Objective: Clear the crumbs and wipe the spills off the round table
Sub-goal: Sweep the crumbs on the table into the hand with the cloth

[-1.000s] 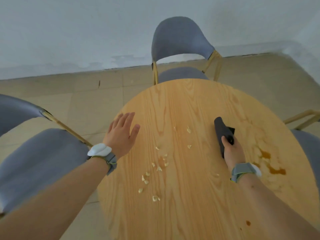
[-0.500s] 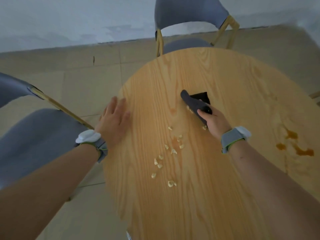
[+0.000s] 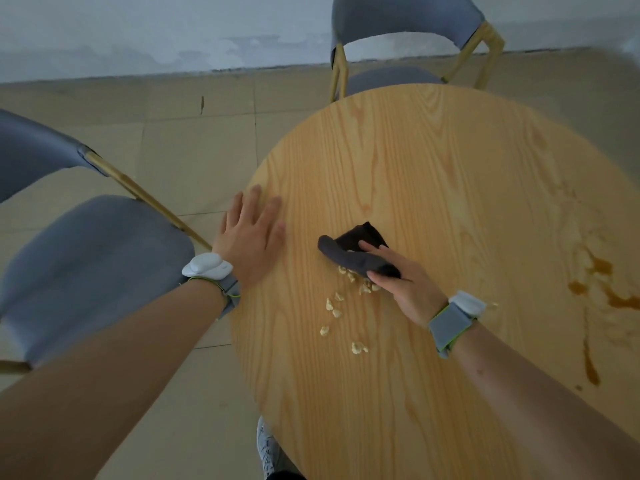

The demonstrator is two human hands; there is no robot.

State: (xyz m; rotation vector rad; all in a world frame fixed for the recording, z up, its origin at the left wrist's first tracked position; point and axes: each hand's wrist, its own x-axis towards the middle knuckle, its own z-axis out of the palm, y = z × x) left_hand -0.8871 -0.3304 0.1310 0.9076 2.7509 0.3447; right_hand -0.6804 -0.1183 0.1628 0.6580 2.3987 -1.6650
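Beside the brown spills (image 3: 604, 289), the right hand (image 3: 403, 289) is gripping a dark cloth (image 3: 356, 252) against crumbs (image 3: 341, 303) on the round table (image 3: 433, 174), while the left hand (image 3: 247, 237) is lying flat, fingers straight, at the edge near a grey chair (image 3: 90, 265).

Right hand (image 3: 403, 289) grips dark cloth (image 3: 356, 251) over crumbs (image 3: 346, 299); left hand (image 3: 249, 237) flat on table (image 3: 433, 161).

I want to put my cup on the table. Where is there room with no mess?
The far half of the round table, toward the chair, is bare wood. So is the near stretch below the crumbs. The middle is crowded: right hand gripping the dark cloth over crumbs. Brown spills foul the right edge; the left hand rests on the left rim.
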